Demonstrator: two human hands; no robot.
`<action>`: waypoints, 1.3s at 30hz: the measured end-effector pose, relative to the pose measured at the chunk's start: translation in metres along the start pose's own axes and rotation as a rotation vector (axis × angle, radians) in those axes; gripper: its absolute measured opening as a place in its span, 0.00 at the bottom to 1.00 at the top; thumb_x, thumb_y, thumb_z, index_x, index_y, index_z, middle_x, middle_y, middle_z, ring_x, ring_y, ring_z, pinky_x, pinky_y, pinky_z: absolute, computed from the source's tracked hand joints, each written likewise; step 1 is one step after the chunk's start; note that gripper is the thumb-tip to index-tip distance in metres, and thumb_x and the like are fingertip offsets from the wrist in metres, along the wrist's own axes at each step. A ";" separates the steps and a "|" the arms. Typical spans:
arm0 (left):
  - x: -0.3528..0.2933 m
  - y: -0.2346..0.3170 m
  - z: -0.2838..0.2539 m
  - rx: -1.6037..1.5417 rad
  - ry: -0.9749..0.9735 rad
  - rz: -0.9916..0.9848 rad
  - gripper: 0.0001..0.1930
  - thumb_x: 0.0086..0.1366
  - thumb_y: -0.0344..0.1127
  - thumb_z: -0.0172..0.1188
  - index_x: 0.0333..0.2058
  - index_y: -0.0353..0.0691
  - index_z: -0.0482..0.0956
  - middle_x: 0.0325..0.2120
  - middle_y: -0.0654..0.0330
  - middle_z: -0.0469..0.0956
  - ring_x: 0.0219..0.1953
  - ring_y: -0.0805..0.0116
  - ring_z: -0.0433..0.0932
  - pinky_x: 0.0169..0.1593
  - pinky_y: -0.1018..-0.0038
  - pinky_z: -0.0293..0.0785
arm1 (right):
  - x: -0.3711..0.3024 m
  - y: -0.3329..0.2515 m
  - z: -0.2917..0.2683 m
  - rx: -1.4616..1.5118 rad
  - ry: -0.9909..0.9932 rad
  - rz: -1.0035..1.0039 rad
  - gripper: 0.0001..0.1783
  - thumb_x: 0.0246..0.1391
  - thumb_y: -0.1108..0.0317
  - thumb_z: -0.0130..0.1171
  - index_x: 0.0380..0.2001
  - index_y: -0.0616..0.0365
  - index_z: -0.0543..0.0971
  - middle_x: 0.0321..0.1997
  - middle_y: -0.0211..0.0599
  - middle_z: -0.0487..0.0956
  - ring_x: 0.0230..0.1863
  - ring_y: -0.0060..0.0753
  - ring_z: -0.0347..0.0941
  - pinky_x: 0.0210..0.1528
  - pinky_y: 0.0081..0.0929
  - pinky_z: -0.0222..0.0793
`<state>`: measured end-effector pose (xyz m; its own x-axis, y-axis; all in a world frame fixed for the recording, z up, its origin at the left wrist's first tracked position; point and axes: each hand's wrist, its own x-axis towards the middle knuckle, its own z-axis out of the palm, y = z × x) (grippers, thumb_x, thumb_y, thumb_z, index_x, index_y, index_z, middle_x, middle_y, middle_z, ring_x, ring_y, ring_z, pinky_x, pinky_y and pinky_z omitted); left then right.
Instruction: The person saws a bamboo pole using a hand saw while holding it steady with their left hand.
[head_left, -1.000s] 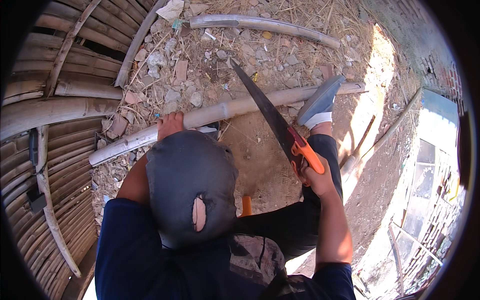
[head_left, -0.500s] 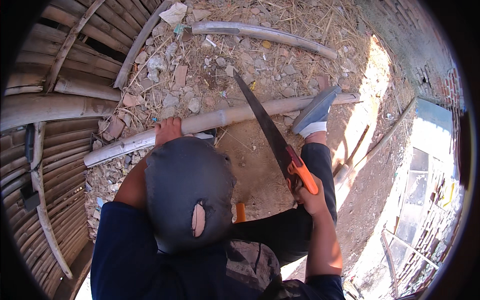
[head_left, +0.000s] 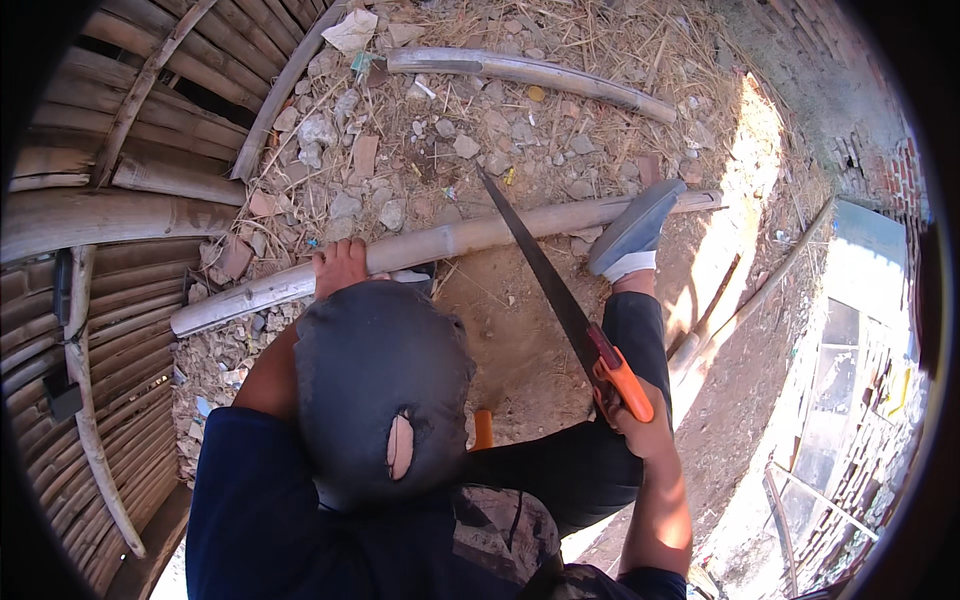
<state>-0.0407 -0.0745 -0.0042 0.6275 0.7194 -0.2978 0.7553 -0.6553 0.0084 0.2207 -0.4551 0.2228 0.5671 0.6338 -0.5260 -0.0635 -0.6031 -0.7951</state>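
Observation:
A long bamboo pole (head_left: 480, 232) lies across the ground in front of me, with one foot in a grey shoe (head_left: 640, 228) resting over its right part. My left hand (head_left: 340, 266) is pressed on the pole left of its middle, fingers curled over the far side. My right hand (head_left: 643, 420) is closed round the orange handle of a handsaw (head_left: 548, 275). The dark blade slants away to the upper left and crosses over the pole; I cannot tell whether its teeth touch the bamboo. A dark cap-like cover hides part of my left arm.
A second bamboo piece (head_left: 530, 70) lies farther off among stones and straw. On the left stands a bamboo slat wall (head_left: 120, 370). A thin pole (head_left: 755, 285) slants along the right, near a brick wall (head_left: 905, 180). A small orange object (head_left: 483, 430) shows by my leg.
My right hand has drawn the handsaw back toward me and slightly right, so its tip lies closer to the pole. My left hand and the pole have stayed nearly in place.

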 end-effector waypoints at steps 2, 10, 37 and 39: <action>-0.003 -0.002 0.008 -0.001 0.044 0.005 0.43 0.60 0.69 0.62 0.61 0.39 0.71 0.55 0.53 0.74 0.61 0.52 0.71 0.66 0.45 0.60 | 0.002 -0.006 -0.014 0.059 -0.041 0.071 0.07 0.46 0.76 0.51 0.31 0.61 0.75 0.22 0.29 0.73 0.19 0.20 0.67 0.26 0.22 0.67; -0.007 -0.005 0.006 -0.051 0.048 0.033 0.42 0.60 0.68 0.63 0.59 0.38 0.72 0.54 0.52 0.75 0.59 0.51 0.72 0.65 0.45 0.60 | 0.086 -0.002 0.034 -0.017 -0.102 0.081 0.07 0.49 0.76 0.54 0.33 0.60 0.77 0.26 0.28 0.74 0.21 0.20 0.68 0.27 0.23 0.66; -0.006 -0.003 0.024 -0.033 0.042 0.028 0.48 0.60 0.77 0.55 0.61 0.36 0.71 0.54 0.51 0.74 0.61 0.52 0.72 0.67 0.41 0.57 | 0.097 -0.004 0.038 0.188 -0.047 0.093 0.04 0.50 0.73 0.57 0.31 0.58 0.74 0.20 0.29 0.72 0.17 0.22 0.67 0.20 0.24 0.62; -0.001 -0.007 0.020 -0.034 0.034 0.021 0.48 0.61 0.76 0.56 0.61 0.36 0.70 0.55 0.51 0.74 0.61 0.51 0.72 0.68 0.40 0.57 | 0.091 -0.007 0.033 0.178 0.009 0.081 0.05 0.50 0.73 0.57 0.31 0.58 0.74 0.21 0.28 0.72 0.18 0.22 0.67 0.20 0.23 0.63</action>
<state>-0.0502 -0.0758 -0.0235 0.6487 0.7135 -0.2648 0.7477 -0.6624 0.0470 0.2452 -0.3770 0.1705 0.5617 0.5816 -0.5884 -0.2531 -0.5563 -0.7915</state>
